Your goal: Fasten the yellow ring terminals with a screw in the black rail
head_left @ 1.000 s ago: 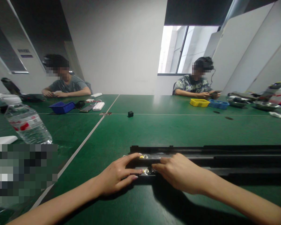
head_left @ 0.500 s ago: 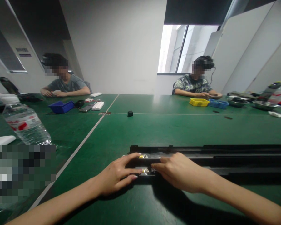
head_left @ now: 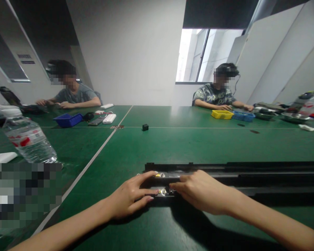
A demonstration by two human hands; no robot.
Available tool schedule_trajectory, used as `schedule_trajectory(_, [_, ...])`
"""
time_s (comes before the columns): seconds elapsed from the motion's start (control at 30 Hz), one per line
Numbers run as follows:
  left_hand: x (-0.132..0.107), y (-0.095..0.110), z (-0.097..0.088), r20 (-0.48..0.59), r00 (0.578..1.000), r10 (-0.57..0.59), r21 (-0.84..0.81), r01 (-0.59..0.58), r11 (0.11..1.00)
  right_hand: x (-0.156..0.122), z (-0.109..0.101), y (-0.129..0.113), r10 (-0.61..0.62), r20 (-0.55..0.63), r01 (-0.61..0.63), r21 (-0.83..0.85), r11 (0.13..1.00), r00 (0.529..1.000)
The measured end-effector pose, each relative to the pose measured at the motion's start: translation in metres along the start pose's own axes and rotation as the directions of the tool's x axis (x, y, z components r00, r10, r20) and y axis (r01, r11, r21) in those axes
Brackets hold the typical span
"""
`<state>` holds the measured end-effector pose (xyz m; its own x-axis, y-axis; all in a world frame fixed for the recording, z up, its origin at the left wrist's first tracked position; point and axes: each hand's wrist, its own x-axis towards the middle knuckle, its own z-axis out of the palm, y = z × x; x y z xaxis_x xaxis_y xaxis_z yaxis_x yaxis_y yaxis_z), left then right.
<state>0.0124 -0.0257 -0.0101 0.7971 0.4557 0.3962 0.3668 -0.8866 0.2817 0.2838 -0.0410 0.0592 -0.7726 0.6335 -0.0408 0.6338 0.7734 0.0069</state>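
A long black rail assembly lies across the green table, running off to the right. Two small shiny metal fittings with yellowish parts sit near its left end; one is the near fitting, the other the far fitting. My left hand rests on that end with its fingers spread, fingertips touching beside both fittings. Just right of the near fitting, my right hand is closed, its fingertips pinched low over the rail. Whatever sits in that pinch is too small and hidden to make out.
A small black cube stands mid-table. To the left is a tilted water bottle. Farther back are a blue tray, a yellow tray and a light-blue tray. Two people sit across the table.
My hands and the rail assembly have hardly moved. Across the table, both people have shifted their hands, moving them farther apart.
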Motion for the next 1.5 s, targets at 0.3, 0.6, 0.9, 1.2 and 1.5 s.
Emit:
schedule_trajectory(0.3, [-0.001, 0.0, 0.0, 0.014, 1.0, -0.017, -0.004, 0.017, 1.0, 0.0, -0.002, 0.001, 0.001, 0.013, -0.001, -0.026, 1.0, 1.0])
schedule_trajectory(0.6, [-0.002, -0.003, 0.002, 0.007, 1.0, -0.015, -0.015, 0.015, 1.0, -0.001, -0.008, 0.002, 0.02, 0.033, -0.018, -0.036, 0.999, 0.999])
schedule_trajectory(0.9, [-0.001, 0.0, -0.001, 0.011, 1.0, -0.017, -0.019, 0.017, 1.0, 0.001, -0.007, 0.008, 0.012, 0.025, -0.01, -0.095, 0.995, 1.0])
schedule_trajectory(1.2, [-0.001, 0.0, 0.0, 0.017, 0.999, -0.03, -0.018, 0.03, 0.999, 0.003, -0.002, 0.009, 0.013, -0.023, -0.016, -0.144, 0.989, 1.0])
schedule_trajectory(1.5, [0.002, 0.003, -0.003, 0.008, 1.0, -0.016, -0.004, 0.016, 1.0, 0.003, -0.001, 0.008, -0.029, -0.066, 0.018, -0.163, 0.986, 0.997])
